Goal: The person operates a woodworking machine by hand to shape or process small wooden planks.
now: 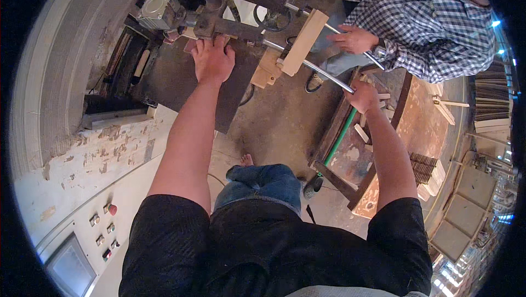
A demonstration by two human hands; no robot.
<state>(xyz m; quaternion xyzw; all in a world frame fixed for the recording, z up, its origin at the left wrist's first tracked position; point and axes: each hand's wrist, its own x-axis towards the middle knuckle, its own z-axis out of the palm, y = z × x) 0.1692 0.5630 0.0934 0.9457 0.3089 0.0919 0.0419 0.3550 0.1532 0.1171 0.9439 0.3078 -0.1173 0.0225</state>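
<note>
My right hand is closed around the end of a shiny metal rod on the right. The rod runs back left to a dark metal bracket on a machine. My left hand lies with fingers stretched out at the front of that bracket, above a dark flat plate; what its fingertips touch is partly hidden. A pale wooden board sits slantwise across the rods between my hands. Beside it, nearer the bracket, is another wooden piece.
A co-worker in a checked shirt stands at the far right, one hand near a second rod. Wood pieces lie on a worn workbench at right. A control panel with buttons and screen is at lower left.
</note>
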